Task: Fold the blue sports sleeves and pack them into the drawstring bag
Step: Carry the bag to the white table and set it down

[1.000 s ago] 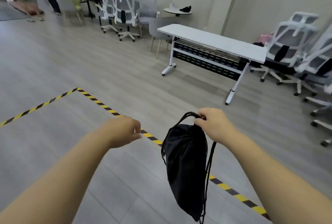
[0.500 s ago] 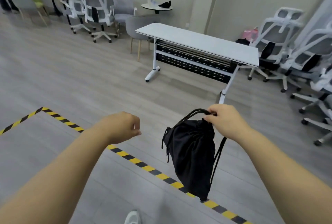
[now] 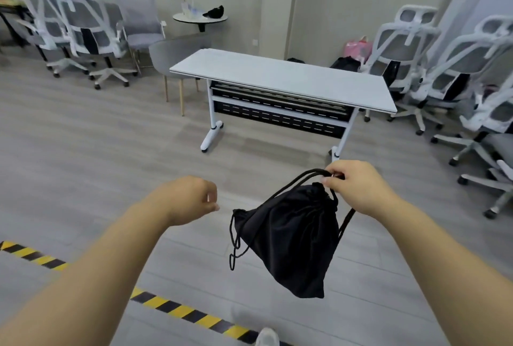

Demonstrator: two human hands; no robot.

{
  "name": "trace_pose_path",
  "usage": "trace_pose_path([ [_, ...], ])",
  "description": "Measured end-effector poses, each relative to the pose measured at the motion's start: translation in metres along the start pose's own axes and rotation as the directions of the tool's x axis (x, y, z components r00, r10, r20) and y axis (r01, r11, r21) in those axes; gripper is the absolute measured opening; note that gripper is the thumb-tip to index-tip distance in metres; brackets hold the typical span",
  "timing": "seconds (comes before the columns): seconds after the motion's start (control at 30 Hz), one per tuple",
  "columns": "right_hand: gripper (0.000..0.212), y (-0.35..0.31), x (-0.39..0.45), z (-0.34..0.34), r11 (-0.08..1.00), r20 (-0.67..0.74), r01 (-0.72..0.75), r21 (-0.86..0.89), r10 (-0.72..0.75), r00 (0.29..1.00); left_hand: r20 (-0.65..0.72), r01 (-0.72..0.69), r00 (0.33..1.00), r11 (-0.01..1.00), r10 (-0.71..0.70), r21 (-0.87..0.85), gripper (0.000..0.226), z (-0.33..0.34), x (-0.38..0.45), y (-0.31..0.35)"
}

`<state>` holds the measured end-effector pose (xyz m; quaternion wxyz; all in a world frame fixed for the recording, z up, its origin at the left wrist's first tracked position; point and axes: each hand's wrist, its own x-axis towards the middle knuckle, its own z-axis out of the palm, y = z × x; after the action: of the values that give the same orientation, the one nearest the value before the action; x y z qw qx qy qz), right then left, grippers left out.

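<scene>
On the far left, several white office chairs [image 3: 69,32] stand together against the wall, out of the walking way. Near the bottom left, a yellow and black tape line [image 3: 177,311] runs across the floor.

The left hand [image 3: 188,198] is held forward in the air with its fingers loosely curled. It holds nothing; I think it is only free and waiting to help.

In the middle far part stands a white table [image 3: 283,79], and the top of it looks bare. It is probably the place where the bag will be put down.

Right of the left hand hangs the black drawstring bag [image 3: 291,234]. Its mouth is pulled closed and the body looks a little full, so the blue sleeves may be already inside, but I cannot see them. The right hand [image 3: 358,190] pinches the black cords [image 3: 308,179] at the top of the bag, so the bag hangs free and the weight keeps the mouth closed.

On the far right there are more white chairs [image 3: 458,68].

At the bottom edge, the tip of a white shoe [image 3: 267,338] is visible.
</scene>
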<state>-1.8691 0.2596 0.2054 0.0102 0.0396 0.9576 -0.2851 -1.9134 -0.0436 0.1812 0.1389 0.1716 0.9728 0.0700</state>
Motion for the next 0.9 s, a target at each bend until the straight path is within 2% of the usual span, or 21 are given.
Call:
trace_pose_path([
  [0.37, 0.018, 0.002, 0.218, -0.013, 0.994, 0.070, 0.101, 0.034, -0.103, 0.992, 0.018, 0.029, 0.999, 0.999, -0.028, -0.022, 0.017, -0.053, 0.219, -0.037],
  [0.63, 0.026, 0.001, 0.363, -0.031, 0.991, 0.056, 0.130, 0.032, -0.132, 0.990, 0.038, 0.026, 0.999, 0.998, -0.024, -0.050, 0.016, -0.088, 0.351, -0.061],
  [0.8, 0.019, -0.005, 0.460, -0.040, 0.988, -0.026, 0.144, 0.046, -0.143, 0.989, 0.014, 0.012, 1.000, 0.998, -0.011, -0.058, 0.018, -0.117, 0.440, -0.086],
  [0.9, 0.011, -0.017, 0.521, -0.049, 0.981, -0.095, 0.185, 0.054, -0.180, 0.979, 0.009, -0.033, 0.999, 0.992, 0.034, -0.125, 0.015, -0.141, 0.500, -0.101],
])
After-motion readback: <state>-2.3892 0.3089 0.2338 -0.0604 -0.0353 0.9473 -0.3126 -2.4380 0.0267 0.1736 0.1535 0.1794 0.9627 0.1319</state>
